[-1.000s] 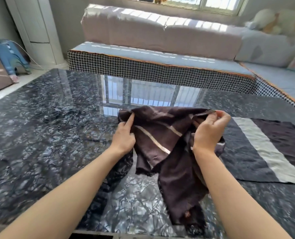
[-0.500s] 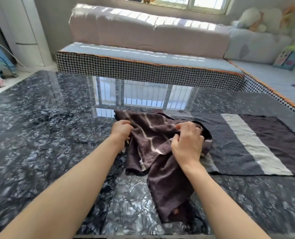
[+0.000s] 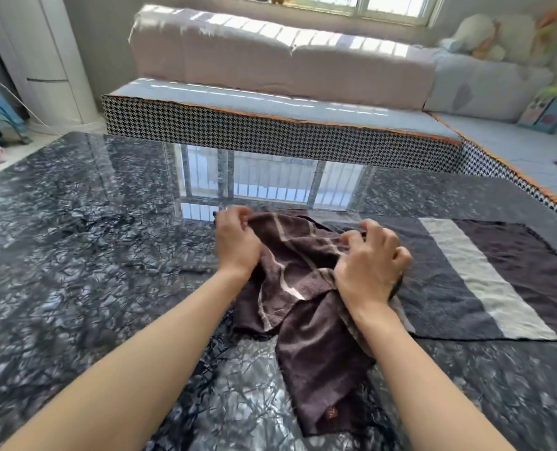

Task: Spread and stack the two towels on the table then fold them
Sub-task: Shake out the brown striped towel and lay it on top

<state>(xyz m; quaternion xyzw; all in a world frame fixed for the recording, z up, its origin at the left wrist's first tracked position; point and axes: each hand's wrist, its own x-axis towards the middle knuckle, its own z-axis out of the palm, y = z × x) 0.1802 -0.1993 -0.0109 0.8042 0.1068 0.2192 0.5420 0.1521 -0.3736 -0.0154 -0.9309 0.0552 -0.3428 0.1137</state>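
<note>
1. Your left hand pinches the far edge of the crumpled dark brown towel with thin pale stripes.
2. Your right hand grips a bunched fold of it.
3. It lies on the glossy black marbled table, overlapping the flat dark towel with a broad grey band.

one camera only, worn on the head, looks forward and down across the dark marble surface from close, with the sofa and window behind
</note>
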